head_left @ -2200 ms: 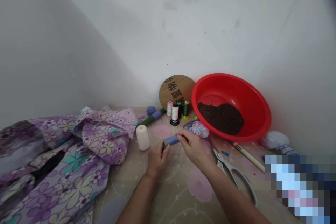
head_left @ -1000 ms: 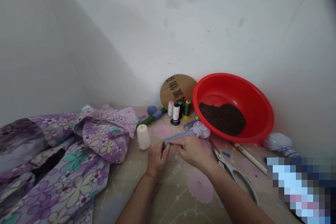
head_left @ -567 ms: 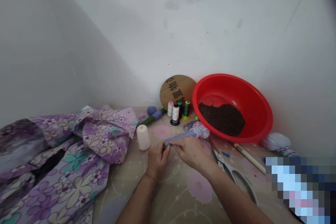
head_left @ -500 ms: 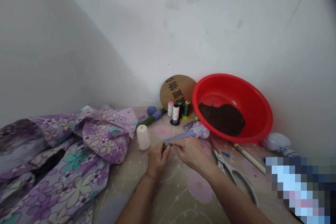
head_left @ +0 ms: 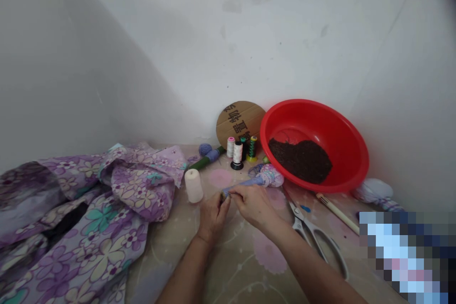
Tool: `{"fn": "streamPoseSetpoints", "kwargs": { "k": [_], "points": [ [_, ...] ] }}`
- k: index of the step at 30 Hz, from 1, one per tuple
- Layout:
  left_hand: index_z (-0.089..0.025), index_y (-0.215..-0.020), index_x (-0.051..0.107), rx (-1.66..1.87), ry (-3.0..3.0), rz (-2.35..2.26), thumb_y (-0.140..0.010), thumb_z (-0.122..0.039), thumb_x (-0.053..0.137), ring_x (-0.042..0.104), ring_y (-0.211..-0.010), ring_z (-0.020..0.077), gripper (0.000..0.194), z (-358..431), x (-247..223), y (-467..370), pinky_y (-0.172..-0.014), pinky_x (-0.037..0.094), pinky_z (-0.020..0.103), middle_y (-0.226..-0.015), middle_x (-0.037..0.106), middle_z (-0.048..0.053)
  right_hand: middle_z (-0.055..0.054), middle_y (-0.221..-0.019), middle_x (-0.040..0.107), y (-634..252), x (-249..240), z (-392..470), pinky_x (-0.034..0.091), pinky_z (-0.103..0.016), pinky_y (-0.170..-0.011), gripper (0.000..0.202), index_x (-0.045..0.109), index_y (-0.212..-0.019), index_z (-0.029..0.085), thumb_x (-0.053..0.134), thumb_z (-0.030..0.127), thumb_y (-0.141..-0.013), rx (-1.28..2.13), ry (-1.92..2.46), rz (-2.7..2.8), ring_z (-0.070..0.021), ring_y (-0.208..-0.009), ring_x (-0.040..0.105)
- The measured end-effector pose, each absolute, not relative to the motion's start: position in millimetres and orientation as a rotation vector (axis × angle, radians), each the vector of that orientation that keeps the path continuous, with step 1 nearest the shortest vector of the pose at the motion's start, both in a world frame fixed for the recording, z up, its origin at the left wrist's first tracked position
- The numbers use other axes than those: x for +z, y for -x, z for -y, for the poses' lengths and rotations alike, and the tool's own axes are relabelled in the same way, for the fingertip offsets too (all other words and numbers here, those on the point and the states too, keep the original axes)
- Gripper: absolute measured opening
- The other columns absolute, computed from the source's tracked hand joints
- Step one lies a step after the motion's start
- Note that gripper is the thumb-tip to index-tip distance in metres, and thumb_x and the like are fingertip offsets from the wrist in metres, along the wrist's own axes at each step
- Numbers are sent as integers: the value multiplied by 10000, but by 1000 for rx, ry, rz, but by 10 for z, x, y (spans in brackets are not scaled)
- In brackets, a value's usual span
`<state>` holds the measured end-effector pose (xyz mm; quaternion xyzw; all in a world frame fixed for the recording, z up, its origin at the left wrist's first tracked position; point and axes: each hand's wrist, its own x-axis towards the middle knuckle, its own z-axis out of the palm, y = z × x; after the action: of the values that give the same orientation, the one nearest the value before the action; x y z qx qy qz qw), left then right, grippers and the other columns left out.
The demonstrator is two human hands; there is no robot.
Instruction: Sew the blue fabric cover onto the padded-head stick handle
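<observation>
Near the middle of the table, my left hand is closed around the near end of a thin stick wrapped in blue-violet yarn. My right hand touches it from the right, thumb and forefinger pinched at the same end; what lies between those fingertips is too small to make out. The stick's far end points to a pink, white and blue yarn bundle beside the red basin. A white thread cone stands just behind my left hand.
Purple floral cloth is heaped on the left. Thread spools stand before a round cardboard piece. A red basin holds dark material. Scissors and a pale stick lie on the right.
The view has shifted very slightly. Both hands stay together at the stick's end, with only a tiny movement of the right fingers.
</observation>
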<state>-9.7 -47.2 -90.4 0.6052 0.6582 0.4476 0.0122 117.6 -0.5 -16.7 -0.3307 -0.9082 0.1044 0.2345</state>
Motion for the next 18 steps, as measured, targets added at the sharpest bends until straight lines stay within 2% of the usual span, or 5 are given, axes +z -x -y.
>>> {"fn": "streamPoseSetpoints", "kwargs": {
  "k": [7,18],
  "points": [
    [-167,-635,433,1400,-1884,-2031,-803,-325,330,415,-529,109,253,479,-891,90,-519,288,227,-557,442,-20,-29,-744,655,-1140,-119,-6,325,-218,-586,235,633,-826,227,403,240,-778,296,956,2517,-147,-720,578],
    [-171,-609,410,1375,-1890,-2057,-805,-351,319,406,-526,110,280,495,-843,69,-515,277,231,-551,431,-18,-49,-773,644,-1074,-67,34,329,-250,-606,229,553,-920,212,386,212,-764,312,1064,2535,-181,-751,582]
  ]
}}
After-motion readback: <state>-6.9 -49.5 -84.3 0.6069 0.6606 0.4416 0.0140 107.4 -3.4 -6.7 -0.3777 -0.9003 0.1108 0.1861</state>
